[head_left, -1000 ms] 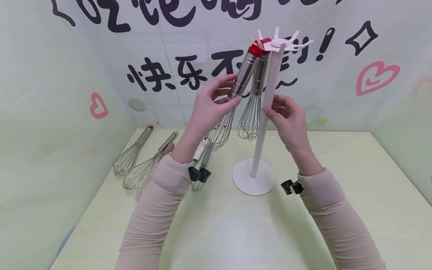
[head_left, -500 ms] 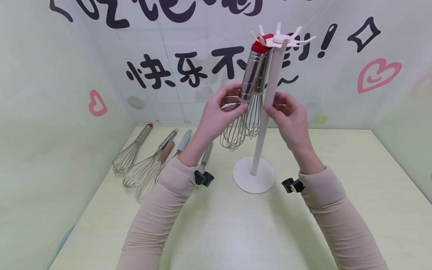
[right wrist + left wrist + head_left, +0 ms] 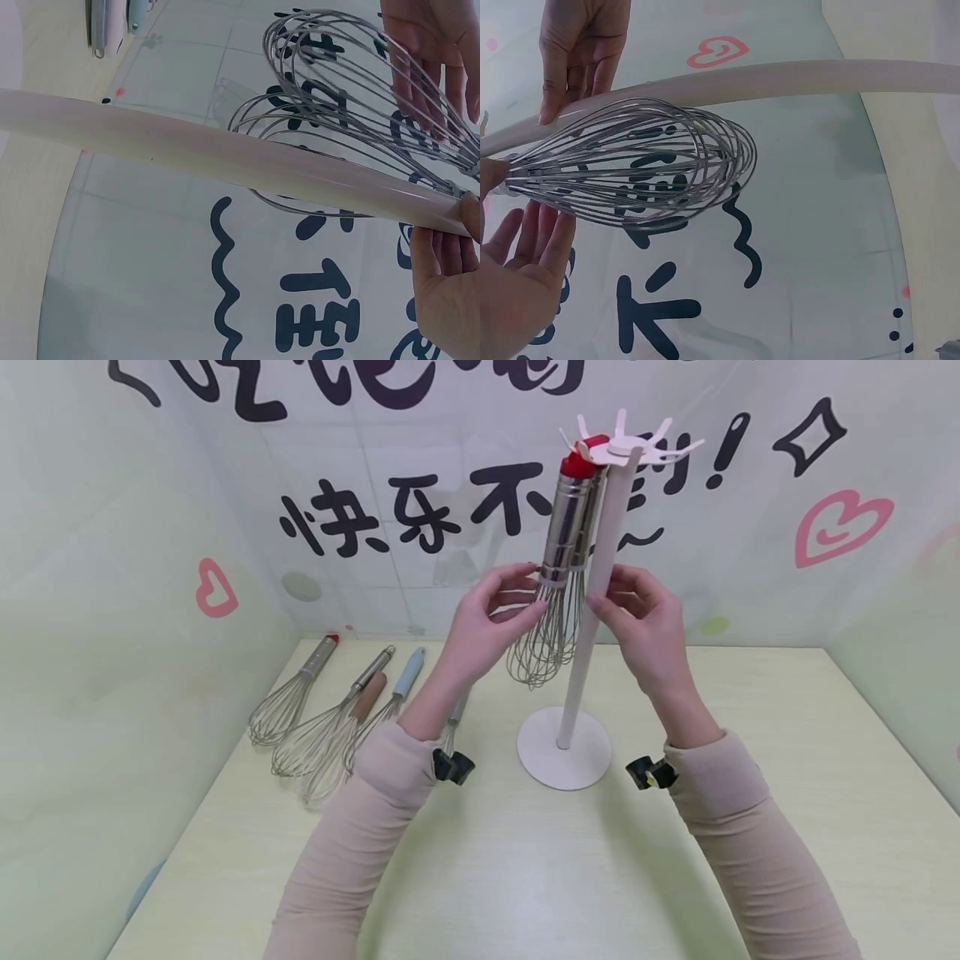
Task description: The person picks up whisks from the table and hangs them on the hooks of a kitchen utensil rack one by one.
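Note:
A white stand [image 3: 581,677] with a ring of hooks [image 3: 624,447] on top rises from a round base. Two balloon whisks with red-tipped steel handles hang side by side from its left hooks: the front whisk [image 3: 564,531] partly covers the rear whisk [image 3: 590,518]. My left hand [image 3: 491,620] has relaxed, parted fingers around the front whisk's neck, the thumb right at its wires [image 3: 630,176]. With thumb and fingers my right hand [image 3: 647,620] grips the pole [image 3: 187,150] at mid-height.
Several whisks lie at the table's back left, among them a red-tipped whisk [image 3: 318,660], a brown-handled whisk [image 3: 369,696] and a blue-handled whisk [image 3: 408,672]. Another grey-handled whisk [image 3: 458,706] is partly behind my left wrist. A printed wall sheet [image 3: 420,602] stands behind the table.
The front whisk has swung right to hang more upright against the rear whisk. My left hand has followed it rightward and lowered, its fingers loosening. My right hand stays on the pole.

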`<action>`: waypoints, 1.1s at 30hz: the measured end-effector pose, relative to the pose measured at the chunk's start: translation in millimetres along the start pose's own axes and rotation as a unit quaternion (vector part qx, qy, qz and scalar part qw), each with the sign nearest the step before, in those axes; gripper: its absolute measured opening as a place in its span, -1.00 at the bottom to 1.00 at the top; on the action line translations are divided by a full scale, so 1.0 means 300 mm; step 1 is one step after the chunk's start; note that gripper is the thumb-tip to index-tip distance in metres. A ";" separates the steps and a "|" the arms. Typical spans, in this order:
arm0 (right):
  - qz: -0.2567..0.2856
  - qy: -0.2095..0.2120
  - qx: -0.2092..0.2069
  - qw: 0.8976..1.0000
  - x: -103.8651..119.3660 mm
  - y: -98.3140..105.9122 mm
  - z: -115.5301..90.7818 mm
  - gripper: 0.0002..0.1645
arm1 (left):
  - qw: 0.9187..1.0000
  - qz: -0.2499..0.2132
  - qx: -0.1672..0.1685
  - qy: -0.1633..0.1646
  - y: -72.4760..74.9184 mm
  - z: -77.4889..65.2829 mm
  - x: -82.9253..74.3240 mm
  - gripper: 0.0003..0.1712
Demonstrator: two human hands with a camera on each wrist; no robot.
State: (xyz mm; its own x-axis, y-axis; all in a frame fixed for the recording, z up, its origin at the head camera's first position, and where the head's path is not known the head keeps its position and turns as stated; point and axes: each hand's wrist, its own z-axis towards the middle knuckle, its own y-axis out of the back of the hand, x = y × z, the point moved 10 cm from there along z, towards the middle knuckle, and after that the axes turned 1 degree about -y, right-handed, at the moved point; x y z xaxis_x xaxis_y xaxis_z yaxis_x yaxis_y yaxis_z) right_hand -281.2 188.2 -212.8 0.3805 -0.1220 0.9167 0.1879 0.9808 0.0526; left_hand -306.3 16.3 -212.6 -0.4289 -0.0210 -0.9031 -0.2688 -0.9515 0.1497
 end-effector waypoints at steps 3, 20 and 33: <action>-0.003 -0.003 0.002 1.000 -0.001 -0.003 -0.001 -0.61 | 1.000 0.006 -0.007 0.015 0.012 -0.015 0.040 -0.50; 0.000 -0.004 0.005 1.000 0.001 -0.005 -0.003 -0.62 | 0.990 0.082 -0.053 0.106 0.121 -0.120 0.311 -0.60; -0.001 -0.005 0.003 1.000 -0.004 -0.005 -0.005 -0.60 | 0.976 0.112 -0.065 0.173 0.191 -0.207 0.499 -0.56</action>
State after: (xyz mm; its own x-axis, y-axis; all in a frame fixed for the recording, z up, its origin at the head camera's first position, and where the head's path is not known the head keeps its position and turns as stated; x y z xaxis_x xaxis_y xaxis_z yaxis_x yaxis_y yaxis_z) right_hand -280.7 186.6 -214.6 0.3710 -0.1225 0.9205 0.1823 0.9816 0.0571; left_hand -332.4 -60.3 -364.4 -0.1417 -0.3140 -0.9388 -0.0810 -0.9415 0.3271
